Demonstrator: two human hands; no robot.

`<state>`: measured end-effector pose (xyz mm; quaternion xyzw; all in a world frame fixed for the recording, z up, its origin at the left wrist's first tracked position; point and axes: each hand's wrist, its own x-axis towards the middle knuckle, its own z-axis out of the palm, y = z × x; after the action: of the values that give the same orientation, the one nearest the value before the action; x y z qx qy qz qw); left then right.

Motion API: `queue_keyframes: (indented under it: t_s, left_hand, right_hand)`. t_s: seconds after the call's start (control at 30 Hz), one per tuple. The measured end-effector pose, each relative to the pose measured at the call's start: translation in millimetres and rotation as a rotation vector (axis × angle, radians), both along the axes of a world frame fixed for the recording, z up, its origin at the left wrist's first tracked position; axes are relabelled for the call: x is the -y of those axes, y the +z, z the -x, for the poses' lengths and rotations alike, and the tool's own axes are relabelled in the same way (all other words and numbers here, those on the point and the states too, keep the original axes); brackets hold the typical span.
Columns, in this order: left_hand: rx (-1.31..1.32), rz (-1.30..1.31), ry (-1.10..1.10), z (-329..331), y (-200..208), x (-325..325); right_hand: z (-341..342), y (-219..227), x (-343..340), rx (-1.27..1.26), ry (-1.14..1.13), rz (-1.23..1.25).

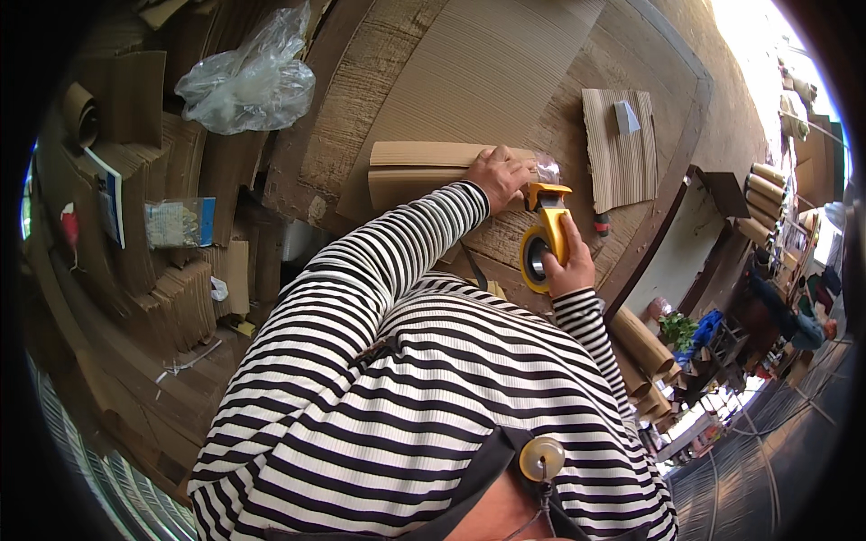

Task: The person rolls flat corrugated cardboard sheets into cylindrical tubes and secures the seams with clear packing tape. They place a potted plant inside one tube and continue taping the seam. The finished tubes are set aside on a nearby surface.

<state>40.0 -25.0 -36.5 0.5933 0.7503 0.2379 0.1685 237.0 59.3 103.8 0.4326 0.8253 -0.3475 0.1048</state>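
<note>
A folded piece of brown corrugated cardboard (413,155) lies on the wooden table. My left hand (501,178) presses down on its right end with the fingers bent over it. Just to the right, my right hand (568,261) is wrapped round a yellow tape dispenser (557,227), whose front end sits close to the left fingers. Clear tape (547,168) shows at the cardboard's right end, above the dispenser. What the left fingertips do under the fold is hidden.
A corrugated sheet (487,72) covers part of the wooden table (631,54). To the right lies a smaller cardboard piece (622,153) with a pale folded slip on it. A red-and-black handle (602,224) is near it. A clear plastic bag (253,81) and stacked cardboard (180,298) are left.
</note>
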Motion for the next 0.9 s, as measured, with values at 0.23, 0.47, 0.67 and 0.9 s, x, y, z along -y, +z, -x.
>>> queue_keyframes:
  t_s: [0.23, 0.47, 0.67, 0.9]
  left_hand:
    - [-0.133, 0.241, -0.163, 2, 22, -16]
    - [-0.08, 0.569, -0.162, 7, 38, -51]
    - [-0.014, 0.615, -0.155, 10, 47, -54]
    - [0.031, 0.634, -0.179, 13, 34, -64]
  right_hand:
    - [-6, -21, 3, 0.026, 0.044, -0.054]
    - [-5, 17, 9, 0.114, 0.042, -0.03]
    - [-63, 45, 42, 0.285, 0.047, 0.039]
    - [13, -54, -11, 0.581, 0.236, 0.326]
